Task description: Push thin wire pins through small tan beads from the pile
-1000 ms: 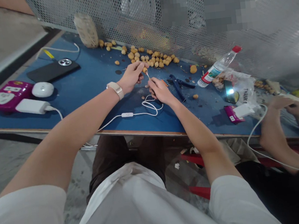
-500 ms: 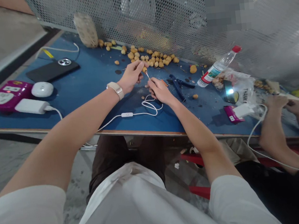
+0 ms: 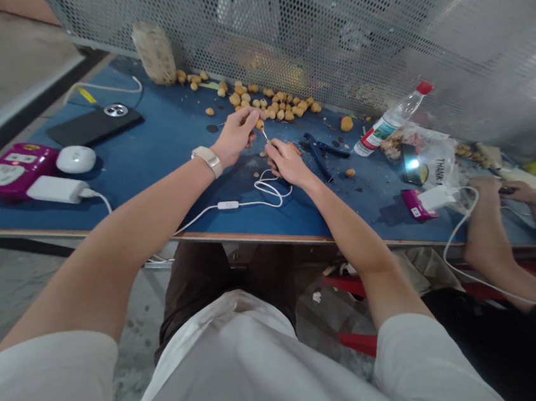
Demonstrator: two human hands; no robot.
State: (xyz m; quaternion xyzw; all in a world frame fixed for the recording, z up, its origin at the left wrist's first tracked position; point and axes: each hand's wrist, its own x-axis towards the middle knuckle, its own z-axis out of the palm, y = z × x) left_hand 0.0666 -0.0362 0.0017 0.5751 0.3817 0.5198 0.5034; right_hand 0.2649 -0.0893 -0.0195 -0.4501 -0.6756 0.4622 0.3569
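Note:
My left hand [image 3: 240, 131], a pale watch band on its wrist, pinches a small round yellow-brown fruit [image 3: 260, 125] that looks like a longan. Opposite it, my right hand [image 3: 287, 162] is closed around a thin tool [image 3: 265, 135] whose narrow metal end meets the fruit. Most of the tool's handle is hidden in the fingers. A white cable [image 3: 272, 200] with an inline switch [image 3: 227, 205] lies coiled just below the right hand. Blue-handled pliers [image 3: 319, 152] rest to its right. Behind both hands, several similar round fruits [image 3: 281, 104] are heaped along the mesh panel.
A clear jar [image 3: 155, 54] stands at the back left. Nearer are a black phone [image 3: 92, 127], a white case [image 3: 76, 160] and a purple power strip [image 3: 11, 173]. Rightward are a red-capped bottle [image 3: 394, 122], a plastic bag [image 3: 436, 160] and another person's hands [image 3: 485, 193].
My hands, the fruit and the tool hold nearly the same place. At the right, the other person's hands have moved slightly, and a dark object now shows in one.

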